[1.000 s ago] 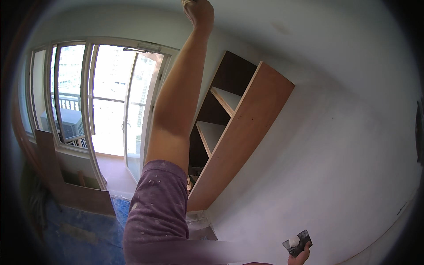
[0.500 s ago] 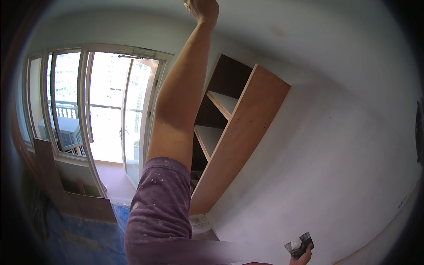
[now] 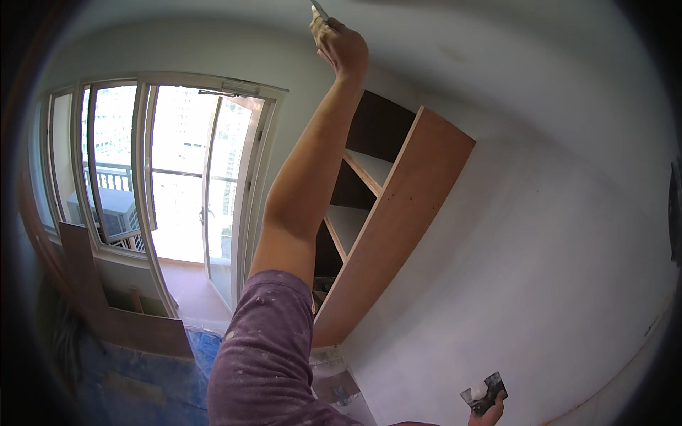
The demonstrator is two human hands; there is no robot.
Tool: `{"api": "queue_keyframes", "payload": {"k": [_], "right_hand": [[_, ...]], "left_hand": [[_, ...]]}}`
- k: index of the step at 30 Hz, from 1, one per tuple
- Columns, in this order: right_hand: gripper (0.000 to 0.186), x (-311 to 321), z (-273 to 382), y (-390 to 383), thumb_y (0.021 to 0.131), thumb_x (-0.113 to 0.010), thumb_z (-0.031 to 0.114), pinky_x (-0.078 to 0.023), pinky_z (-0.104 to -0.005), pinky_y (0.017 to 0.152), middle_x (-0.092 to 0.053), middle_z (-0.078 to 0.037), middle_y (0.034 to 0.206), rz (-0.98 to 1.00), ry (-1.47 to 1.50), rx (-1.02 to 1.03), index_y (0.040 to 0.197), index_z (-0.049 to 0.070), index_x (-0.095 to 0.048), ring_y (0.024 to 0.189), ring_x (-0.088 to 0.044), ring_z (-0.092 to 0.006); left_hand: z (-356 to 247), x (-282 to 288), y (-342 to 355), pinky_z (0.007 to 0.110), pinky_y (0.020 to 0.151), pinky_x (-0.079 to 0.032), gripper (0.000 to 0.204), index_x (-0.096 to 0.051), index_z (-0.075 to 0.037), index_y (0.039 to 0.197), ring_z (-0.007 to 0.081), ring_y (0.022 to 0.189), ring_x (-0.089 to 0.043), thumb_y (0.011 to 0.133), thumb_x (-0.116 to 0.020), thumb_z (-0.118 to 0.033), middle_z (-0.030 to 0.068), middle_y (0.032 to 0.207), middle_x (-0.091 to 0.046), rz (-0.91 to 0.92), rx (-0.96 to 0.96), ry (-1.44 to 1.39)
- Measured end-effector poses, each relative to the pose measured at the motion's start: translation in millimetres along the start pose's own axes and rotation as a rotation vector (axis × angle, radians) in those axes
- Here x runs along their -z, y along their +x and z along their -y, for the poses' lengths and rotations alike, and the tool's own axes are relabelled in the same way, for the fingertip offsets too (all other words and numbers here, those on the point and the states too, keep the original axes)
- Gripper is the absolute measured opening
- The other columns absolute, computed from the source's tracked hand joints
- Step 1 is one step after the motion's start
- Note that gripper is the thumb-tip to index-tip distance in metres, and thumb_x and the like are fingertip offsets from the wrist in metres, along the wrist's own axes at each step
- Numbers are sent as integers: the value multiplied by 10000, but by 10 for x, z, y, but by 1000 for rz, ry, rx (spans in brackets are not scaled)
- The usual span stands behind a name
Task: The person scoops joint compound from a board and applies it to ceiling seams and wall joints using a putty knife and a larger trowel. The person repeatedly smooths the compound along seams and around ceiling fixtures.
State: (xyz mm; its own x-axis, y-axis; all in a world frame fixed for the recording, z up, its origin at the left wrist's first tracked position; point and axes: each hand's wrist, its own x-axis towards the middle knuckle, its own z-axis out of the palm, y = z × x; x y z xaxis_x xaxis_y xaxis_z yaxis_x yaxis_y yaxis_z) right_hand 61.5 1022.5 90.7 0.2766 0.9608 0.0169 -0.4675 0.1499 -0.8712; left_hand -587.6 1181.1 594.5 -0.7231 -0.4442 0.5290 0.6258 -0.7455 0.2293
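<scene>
My left arm, in a purple sleeve spotted with white, reaches up toward the ceiling. My left hand is closed around a thin, grey-bladed putty knife; the top edge of the picture cuts part of it off. Low on the right, my right hand grips a wide, dark putty knife with a lump of white putty on it. Only part of that hand shows, in front of the white wall.
A wooden shelf unit stands against the wall beyond my raised arm. To the left are windows and an open glazed door. Blue sheeting covers the floor, with brown boards by the window. The ceiling spans above.
My left hand has come lower and slightly right in the picture, bringing its tool into sight. The room has shifted a little to the right. My right hand keeps its hold.
</scene>
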Motion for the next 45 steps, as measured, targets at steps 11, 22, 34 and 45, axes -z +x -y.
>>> {"api": "queue_keyframes", "payload": {"k": [11, 22, 34, 45], "right_hand": [[484, 86, -95, 103, 1103, -382, 408, -516, -449, 919, -626, -79, 1361, -102, 78, 12, 1410, 79, -560, 1228, -568, -236], [486, 430, -126, 70, 1094, -415, 443, -461, -275, 587, -666, -33, 1250, -242, 116, -17, 1366, 82, -595, 658, -462, -99], [491, -180, 72, 5, 1100, -392, 435, -530, -323, 740, -636, -38, 1330, -122, 124, -16, 1396, 84, -566, 782, -548, -135], [445, 495, -395, 255, 1090, -452, 375, -552, -336, 852, -635, -41, 1351, -2, -399, 379, 1374, 56, -579, 1101, -628, -197]], "left_hand": [[791, -279, 639, 498, 1025, -429, 486, -406, 41, 1495, 448, 1191, -551, 1018, -385, -52, 285, 1243, -609, 76, -211, 268], [343, -574, 382, 470, 1207, -292, 615, -215, 23, 1587, 418, 1471, -309, 1016, -431, -44, 279, 1590, -314, -25, -156, 111], [420, -164, -93, 486, 1108, -382, 475, -367, 9, 1520, 382, 1279, -538, 1073, -364, -153, 204, 1475, -456, 40, -70, 40], [141, -238, 506, 496, 1049, -399, 480, -484, 90, 1408, 471, 1261, -493, 1103, -291, -227, 337, 1347, -549, -17, -202, -73]]}}
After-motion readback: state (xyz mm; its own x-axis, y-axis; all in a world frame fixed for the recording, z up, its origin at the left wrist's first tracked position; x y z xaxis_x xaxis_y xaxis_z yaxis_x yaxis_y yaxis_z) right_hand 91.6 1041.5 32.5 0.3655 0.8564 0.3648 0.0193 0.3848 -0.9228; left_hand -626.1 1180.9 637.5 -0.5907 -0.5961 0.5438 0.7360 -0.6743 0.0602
